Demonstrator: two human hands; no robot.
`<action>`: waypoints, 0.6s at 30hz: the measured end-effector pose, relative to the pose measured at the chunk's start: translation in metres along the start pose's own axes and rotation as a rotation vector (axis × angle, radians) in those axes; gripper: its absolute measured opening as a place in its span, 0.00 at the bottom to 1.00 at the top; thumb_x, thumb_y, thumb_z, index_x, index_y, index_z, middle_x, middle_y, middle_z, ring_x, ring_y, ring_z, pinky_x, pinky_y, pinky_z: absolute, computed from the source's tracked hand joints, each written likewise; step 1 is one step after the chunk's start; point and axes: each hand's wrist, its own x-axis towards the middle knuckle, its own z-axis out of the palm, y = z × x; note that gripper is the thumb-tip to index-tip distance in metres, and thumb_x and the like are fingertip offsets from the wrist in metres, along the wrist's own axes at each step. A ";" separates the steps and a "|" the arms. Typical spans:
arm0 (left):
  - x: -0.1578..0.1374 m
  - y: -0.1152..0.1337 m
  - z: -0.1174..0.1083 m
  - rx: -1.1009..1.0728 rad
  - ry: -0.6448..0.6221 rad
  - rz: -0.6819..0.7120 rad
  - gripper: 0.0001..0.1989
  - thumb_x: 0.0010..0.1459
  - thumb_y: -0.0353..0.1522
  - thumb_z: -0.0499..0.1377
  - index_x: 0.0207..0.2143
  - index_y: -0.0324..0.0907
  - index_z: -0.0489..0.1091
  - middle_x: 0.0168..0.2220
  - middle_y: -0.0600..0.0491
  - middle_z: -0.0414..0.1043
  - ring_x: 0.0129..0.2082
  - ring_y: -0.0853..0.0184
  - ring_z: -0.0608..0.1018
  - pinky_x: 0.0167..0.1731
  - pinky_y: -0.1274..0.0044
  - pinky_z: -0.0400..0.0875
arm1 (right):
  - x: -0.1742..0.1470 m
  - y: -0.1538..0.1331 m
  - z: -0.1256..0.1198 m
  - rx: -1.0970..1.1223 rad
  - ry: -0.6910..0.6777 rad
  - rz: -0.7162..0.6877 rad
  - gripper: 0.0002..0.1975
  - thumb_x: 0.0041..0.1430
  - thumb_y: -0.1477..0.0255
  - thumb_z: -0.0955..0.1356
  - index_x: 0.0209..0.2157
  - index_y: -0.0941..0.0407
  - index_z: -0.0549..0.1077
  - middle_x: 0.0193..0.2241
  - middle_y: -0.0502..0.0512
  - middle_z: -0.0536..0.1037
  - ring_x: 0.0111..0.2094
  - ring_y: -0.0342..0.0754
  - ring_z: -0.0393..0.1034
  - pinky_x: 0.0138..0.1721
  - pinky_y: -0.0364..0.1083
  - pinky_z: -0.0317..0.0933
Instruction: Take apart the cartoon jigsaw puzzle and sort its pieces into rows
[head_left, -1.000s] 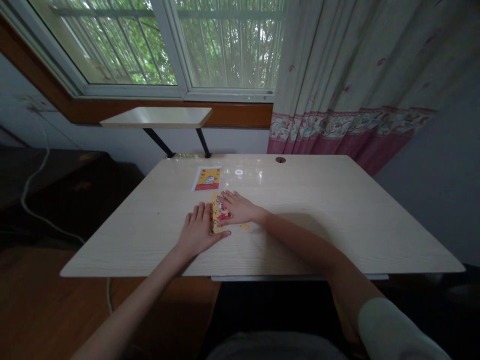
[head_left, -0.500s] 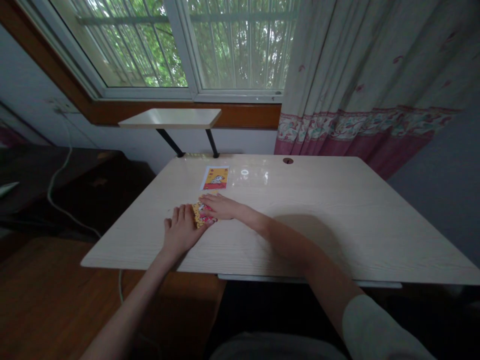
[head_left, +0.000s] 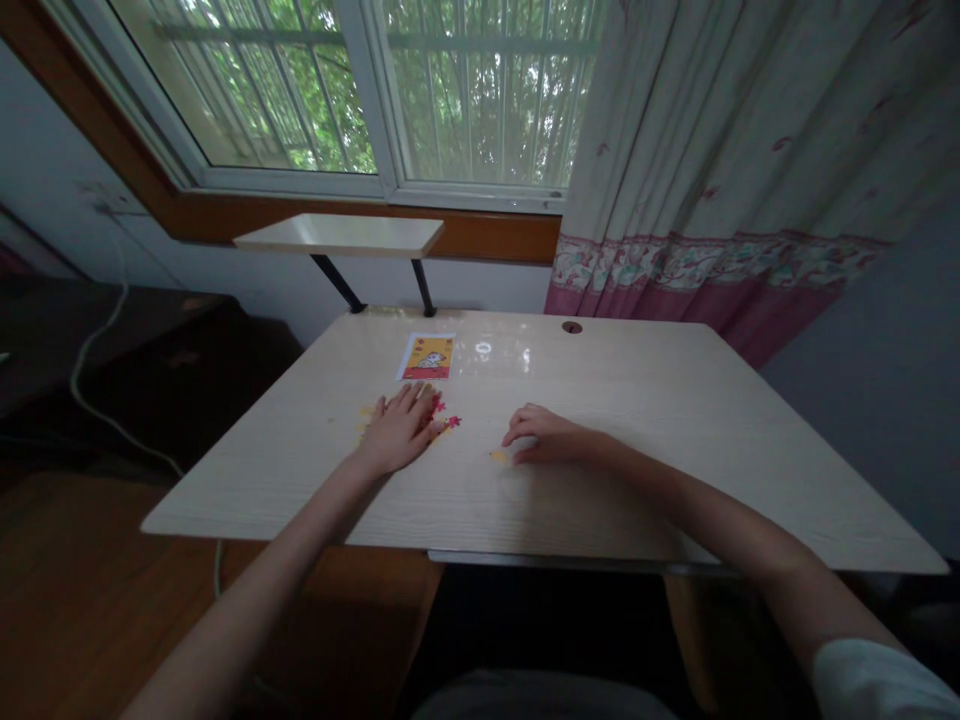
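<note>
The left grip [head_left: 394,435] lies spread over patterned pieces [head_left: 454,421] while the right grip [head_left: 511,452], thumb and fingers parted, is beside a yellow piece [head_left: 498,456], seemingly a reach calling for a fine pinch.

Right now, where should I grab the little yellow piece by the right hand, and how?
Probably pinch the little yellow piece by its right edge, coming from the right: it looks flat on the desk, and the right hand, fingers curled, is beside that edge.

Left hand [head_left: 394,436] on pieces [head_left: 454,421], card [head_left: 428,358] beyond
</note>
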 end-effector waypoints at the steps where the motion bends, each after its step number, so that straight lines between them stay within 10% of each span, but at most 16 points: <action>1: 0.006 0.003 0.001 -0.004 -0.015 0.044 0.31 0.60 0.49 0.40 0.60 0.42 0.54 0.63 0.42 0.49 0.62 0.51 0.52 0.54 0.54 0.48 | -0.001 -0.002 0.002 0.001 0.007 0.012 0.15 0.52 0.62 0.69 0.39 0.54 0.75 0.37 0.56 0.73 0.40 0.47 0.65 0.45 0.48 0.58; 18: 0.001 -0.028 -0.002 -0.070 0.089 0.063 0.25 0.60 0.46 0.46 0.54 0.41 0.62 0.53 0.43 0.64 0.53 0.55 0.64 0.50 0.64 0.59 | 0.104 -0.024 0.049 0.001 0.188 -0.087 0.08 0.58 0.70 0.66 0.35 0.59 0.74 0.35 0.56 0.74 0.41 0.45 0.65 0.47 0.45 0.57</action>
